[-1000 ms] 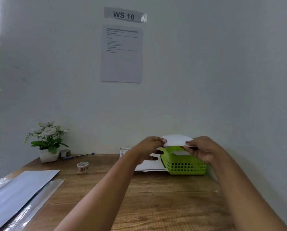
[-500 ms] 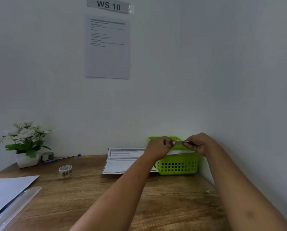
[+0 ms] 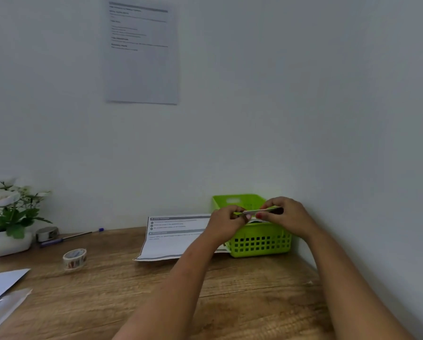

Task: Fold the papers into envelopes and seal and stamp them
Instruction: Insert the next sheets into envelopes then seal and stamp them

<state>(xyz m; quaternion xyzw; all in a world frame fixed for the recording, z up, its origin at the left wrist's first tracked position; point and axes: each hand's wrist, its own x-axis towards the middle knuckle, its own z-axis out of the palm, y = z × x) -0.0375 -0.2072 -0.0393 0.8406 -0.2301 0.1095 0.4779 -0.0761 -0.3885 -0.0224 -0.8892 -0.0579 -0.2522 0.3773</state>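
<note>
Envelope (image 3: pixel 257 212), thin folded white paper seen edge-on, is hovering flat right above the lime-green perforated plastic basket (image 3: pixel 259 244), with the left hand (image 3: pixel 226 224) and right hand (image 3: pixel 289 214) each pinching one end. Pretty sure this is the drop-off of a finished one, so next both pinches just need to loosen so it lands inside, not on the rim.
</note>
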